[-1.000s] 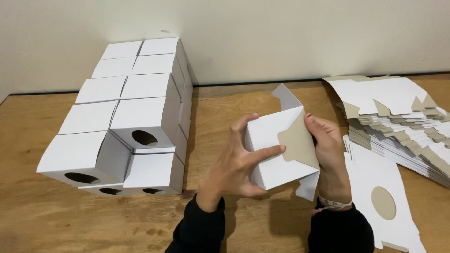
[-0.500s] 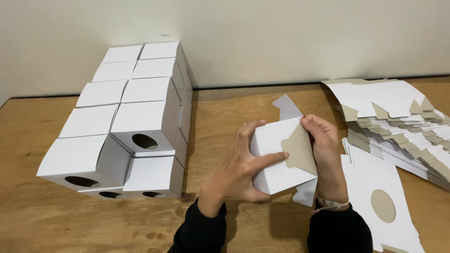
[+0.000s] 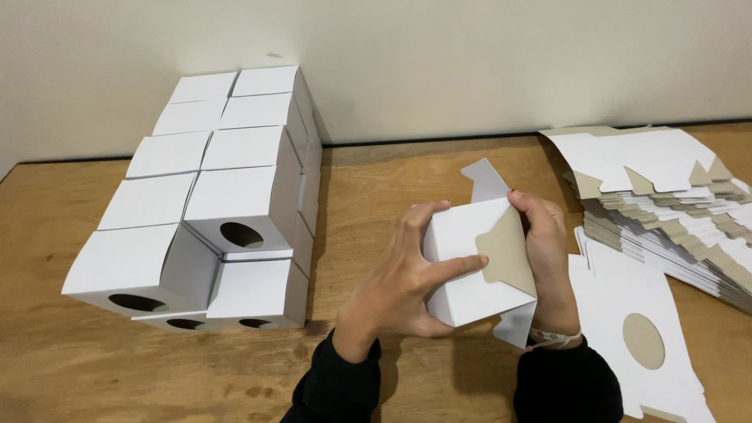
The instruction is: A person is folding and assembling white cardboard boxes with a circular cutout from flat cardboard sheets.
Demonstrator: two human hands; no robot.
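Gripping a half-folded white carton (image 3: 470,270), the left hand (image 3: 399,278) presses its front. The right hand (image 3: 544,258) clamps its brown-backed flap (image 3: 507,254). Finished cartons (image 3: 211,204) stand left of both hands.

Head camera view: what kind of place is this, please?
Probably a small hand-packaging workstation, not a factory line. On a wooden table against a plain wall, finished white boxes are stacked at one side, flat unfolded blanks are piled at the other, and both hands fold one box between them.

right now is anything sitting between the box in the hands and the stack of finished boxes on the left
Nothing visible does. Bare wooden table separates the half-folded white box, held by the left hand and right hand, from the stacked boxes.
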